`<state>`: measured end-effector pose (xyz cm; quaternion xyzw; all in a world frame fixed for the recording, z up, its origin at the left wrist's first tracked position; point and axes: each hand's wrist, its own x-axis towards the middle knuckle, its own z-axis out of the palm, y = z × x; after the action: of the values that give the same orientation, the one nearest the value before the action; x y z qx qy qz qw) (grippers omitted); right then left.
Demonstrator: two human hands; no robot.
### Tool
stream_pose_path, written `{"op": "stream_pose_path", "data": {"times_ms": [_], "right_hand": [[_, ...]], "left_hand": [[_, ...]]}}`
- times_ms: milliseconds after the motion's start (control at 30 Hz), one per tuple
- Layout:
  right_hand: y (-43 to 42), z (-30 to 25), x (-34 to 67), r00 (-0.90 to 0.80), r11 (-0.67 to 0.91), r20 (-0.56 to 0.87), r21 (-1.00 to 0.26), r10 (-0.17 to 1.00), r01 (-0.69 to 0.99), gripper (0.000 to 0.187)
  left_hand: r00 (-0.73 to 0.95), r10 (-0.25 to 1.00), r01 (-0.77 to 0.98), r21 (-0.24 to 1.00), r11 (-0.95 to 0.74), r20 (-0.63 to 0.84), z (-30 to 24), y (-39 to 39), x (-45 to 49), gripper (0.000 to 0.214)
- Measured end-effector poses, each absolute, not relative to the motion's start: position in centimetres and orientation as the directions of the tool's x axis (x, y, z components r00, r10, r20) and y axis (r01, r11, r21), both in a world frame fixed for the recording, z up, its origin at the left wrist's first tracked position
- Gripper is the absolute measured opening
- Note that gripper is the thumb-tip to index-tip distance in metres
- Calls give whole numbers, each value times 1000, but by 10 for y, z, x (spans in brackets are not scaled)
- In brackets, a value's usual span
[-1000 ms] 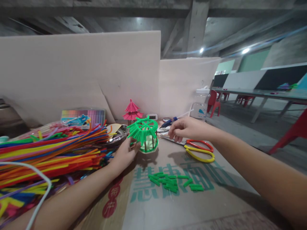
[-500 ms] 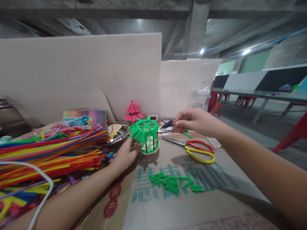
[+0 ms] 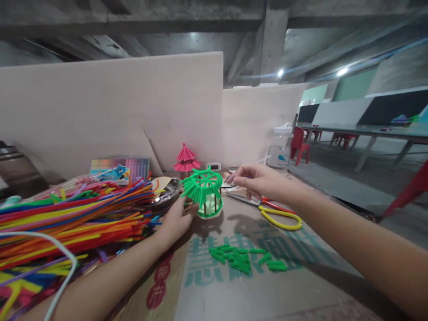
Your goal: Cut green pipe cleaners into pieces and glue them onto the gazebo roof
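My left hand (image 3: 179,218) grips the left side of a small green pipe-cleaner pavilion (image 3: 202,180), with fingers partly hidden behind its roof. The pavilion stands upright on brown posts over a pale base edged in green; its roof fringe covers the left and front. To its right my right hand (image 3: 257,180) hovers above the scissors (image 3: 281,218), thumb and forefinger drawn together; what they pinch, if anything, is too small to make out. Short green pipe-cleaner pieces (image 3: 239,258) lie on the cardboard in front. A finished-looking pink pavilion (image 3: 185,156) stands behind.
Bundles of coloured pipe cleaners (image 3: 76,214) cover the left, with a white cable (image 3: 67,249) crossing them. A metal bowl (image 3: 172,189), a marker set (image 3: 120,167), a small digital display (image 3: 213,166) and a clear bottle (image 3: 281,147) stand along the back.
The dark blue tool seen at my right fingertips is no longer visible there. My right hand has moved slightly left and down. My left hand keeps its hold on the green pavilion.
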<state>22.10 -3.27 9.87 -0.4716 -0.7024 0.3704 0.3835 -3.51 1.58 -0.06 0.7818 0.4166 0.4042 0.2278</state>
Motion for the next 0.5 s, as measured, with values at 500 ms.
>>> {"op": "stream_pose_path", "data": {"times_ms": [500], "right_hand": [[-23, 82, 222, -487, 277, -1, -821, 873, 499, 24]], "left_hand": [[371, 789, 418, 671, -613, 489, 4, 12, -32, 42]]}}
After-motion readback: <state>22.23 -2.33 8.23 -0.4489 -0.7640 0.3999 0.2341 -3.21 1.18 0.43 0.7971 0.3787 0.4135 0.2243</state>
